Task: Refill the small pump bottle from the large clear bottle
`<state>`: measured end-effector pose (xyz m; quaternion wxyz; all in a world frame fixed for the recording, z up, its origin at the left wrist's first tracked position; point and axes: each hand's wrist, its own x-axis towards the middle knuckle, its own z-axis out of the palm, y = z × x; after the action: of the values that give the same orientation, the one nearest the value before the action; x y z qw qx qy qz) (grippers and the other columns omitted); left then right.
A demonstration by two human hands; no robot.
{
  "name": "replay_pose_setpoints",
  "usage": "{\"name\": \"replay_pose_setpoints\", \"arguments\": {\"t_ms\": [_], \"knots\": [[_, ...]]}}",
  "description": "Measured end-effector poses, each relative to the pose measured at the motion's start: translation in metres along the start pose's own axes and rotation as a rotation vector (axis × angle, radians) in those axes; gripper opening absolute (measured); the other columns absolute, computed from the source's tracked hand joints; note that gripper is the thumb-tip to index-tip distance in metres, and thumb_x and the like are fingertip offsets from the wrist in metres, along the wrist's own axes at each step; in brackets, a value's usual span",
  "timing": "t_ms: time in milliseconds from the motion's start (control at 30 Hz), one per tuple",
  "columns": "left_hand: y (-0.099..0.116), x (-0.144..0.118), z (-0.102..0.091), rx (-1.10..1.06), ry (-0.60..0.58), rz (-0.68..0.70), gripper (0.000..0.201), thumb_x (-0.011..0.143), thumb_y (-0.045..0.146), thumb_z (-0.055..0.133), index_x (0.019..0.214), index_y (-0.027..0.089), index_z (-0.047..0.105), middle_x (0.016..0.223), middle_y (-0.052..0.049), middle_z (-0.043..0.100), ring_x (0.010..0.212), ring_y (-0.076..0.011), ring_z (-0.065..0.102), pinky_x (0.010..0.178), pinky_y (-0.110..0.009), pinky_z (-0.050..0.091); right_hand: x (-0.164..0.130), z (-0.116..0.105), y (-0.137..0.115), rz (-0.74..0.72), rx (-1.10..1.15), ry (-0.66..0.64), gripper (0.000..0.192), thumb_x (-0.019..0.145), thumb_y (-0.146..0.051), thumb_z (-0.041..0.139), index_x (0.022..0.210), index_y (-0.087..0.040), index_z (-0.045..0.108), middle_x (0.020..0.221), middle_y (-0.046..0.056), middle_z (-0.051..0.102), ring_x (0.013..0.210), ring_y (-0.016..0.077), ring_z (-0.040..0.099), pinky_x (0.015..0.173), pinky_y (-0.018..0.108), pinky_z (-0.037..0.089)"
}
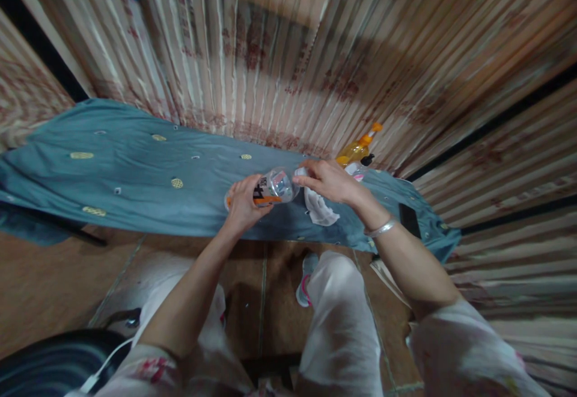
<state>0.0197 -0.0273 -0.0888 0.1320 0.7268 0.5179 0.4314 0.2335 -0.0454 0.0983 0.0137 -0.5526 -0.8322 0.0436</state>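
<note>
Above the cloth-covered table, my left hand (243, 203) is wrapped round a clear plastic bottle (283, 186) with an orange and black label. The bottle lies tilted over, its neck end toward the right. Fingers of my right hand (331, 180) pinch a white cap (300, 173) at that neck end; whether the cap is still on the neck I cannot tell. Just below my right hand, a crumpled white cloth (321, 209) rests on the table. Contents of the bottle are too blurred to make out.
A blue-green patterned tablecloth (135, 162) covers the long table. Behind my right hand stand a yellow bottle with an orange top (354, 151) and a smaller black-topped bottle (357, 171). A dark phone-like slab (409, 220) lies at the right. A pleated curtain (270, 54) hangs behind.
</note>
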Motion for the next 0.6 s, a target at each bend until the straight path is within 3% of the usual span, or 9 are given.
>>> {"name": "replay_pose_setpoints", "arguments": {"t_ms": [167,333,600], "knots": [[-0.003,0.002,-0.003,-0.007,0.044,-0.03,0.075,0.068,0.037,0.087,0.138,0.022,0.063,0.145,-0.015,0.072,0.137,-0.0409,0.064,0.12,-0.055,0.044,0.01,0.0,-0.006,0.035,0.022,0.023,0.038,0.111,-0.045,0.059,0.107,-0.012,0.077,0.087,0.007,0.078,0.074,0.0181,0.065,0.069,0.028,0.035],[-0.012,0.01,-0.003,-0.054,0.122,-0.043,0.086,0.063,0.035,0.092,0.142,0.023,0.059,0.15,-0.017,0.067,0.143,-0.0424,0.06,0.125,-0.058,0.041,0.024,-0.008,-0.018,0.032,0.021,0.055,0.046,0.111,-0.054,0.056,0.103,-0.014,0.078,0.093,0.01,0.08,0.087,0.0225,0.072,0.074,0.029,0.039],[-0.02,0.027,0.007,-0.197,0.165,-0.114,0.12,0.058,0.034,0.1,0.16,0.018,0.038,0.164,-0.025,0.052,0.154,-0.0413,0.052,0.129,-0.057,0.041,0.058,-0.027,-0.041,-0.063,-0.043,0.131,0.037,0.109,-0.044,0.064,0.128,-0.012,0.071,0.122,0.017,0.079,0.12,0.0334,0.071,0.099,0.037,0.05]]}}
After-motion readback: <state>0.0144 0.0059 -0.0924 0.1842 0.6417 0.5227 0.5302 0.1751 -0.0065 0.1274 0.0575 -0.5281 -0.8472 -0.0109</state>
